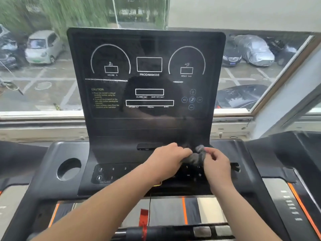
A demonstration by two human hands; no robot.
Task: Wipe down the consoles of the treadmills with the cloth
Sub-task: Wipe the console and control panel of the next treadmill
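A black treadmill console (pixel 147 84) stands upright in front of me, its dark screen printed with white gauges and boxes. Below it lies the button panel (pixel 111 173) with numbers and an incline key. A small grey cloth (pixel 195 156) is bunched between my two hands just above the panel's right half. My left hand (pixel 166 159) grips the cloth's left end with curled fingers. My right hand (pixel 216 162) pinches its right end. The cloth's underside and the buttons beneath my hands are hidden.
A round cup holder (pixel 69 169) sits left of the panel. The treadmill belt (pixel 166 211) with orange stripes runs below. A second treadmill's frame (pixel 295 197) is at the right. A window (pixel 34 66) behind the console looks onto parked cars.
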